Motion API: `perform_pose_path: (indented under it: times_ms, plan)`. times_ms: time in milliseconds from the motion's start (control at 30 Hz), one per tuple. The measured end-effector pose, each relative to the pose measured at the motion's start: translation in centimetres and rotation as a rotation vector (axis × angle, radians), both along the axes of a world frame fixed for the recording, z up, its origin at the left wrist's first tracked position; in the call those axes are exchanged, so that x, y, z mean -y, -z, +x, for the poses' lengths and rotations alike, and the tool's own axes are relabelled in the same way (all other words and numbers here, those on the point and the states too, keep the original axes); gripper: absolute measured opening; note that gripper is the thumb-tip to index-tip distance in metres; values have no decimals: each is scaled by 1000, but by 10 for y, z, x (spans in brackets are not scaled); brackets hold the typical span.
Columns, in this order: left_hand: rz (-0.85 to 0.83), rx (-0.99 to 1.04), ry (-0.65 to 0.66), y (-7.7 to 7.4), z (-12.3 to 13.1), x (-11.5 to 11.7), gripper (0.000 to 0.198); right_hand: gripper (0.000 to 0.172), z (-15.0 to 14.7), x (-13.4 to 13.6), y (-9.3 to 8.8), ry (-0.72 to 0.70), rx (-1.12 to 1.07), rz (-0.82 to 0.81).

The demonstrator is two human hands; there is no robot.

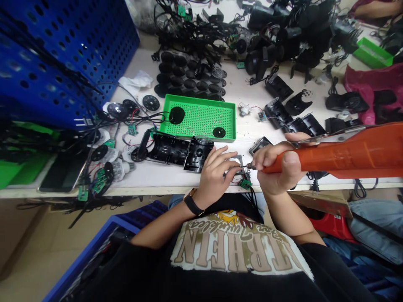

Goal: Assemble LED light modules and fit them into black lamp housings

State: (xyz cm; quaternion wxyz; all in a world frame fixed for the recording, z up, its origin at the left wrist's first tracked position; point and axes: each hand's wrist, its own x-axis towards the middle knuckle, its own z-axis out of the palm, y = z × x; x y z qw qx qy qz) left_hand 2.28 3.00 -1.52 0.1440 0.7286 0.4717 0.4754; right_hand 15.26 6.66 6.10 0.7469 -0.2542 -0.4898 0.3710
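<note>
Two hands meet mid-frame: left hand (214, 175) pinches a small black bracket (238, 161); right hand (278, 167) clenches an orange electric screwdriver (343, 153), lying horizontal, tip pointing frame-left onto it.

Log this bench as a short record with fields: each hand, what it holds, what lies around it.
left hand: pinches a small black part at the near edge of the table
right hand: wrapped around an orange screwdriver, tip at the part
below the part: green circuit board on wires
beside left hand: open black housing
behind: green tray with screws and two black discs
far left: blue perforated crate
</note>
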Motion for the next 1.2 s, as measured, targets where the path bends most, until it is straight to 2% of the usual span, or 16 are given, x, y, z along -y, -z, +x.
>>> perform_pose_path:
  times_ms: [300, 500, 633, 700, 767, 967, 1200]
  plan:
    - [10, -69, 22, 5, 1, 3, 11, 15, 2, 3, 0, -16, -12, 6]
    - [31, -37, 15, 7, 3, 6, 9, 19, 3, 5, 0, -65, -33, 12]
    - [48, -7, -9, 11, 3, 4, 12, 11, 2, 3, 0, -43, -24, 13]
    - [24, 1, -6, 15, 1, 0, 24, 10, 1, -2, 3, 5, 1, 12]
    - [-30, -8, 4, 19, -3, -4, 29, 14, 2, -7, 10, 54, 36, -4]
    - [-115, 17, 71, 27, -8, -9, 18, 23, 2, -16, 29, 55, 101, -62]
    - [-145, 19, 76, 28, -7, -8, 17, 23, 1, -15, 39, 3, 155, -96]
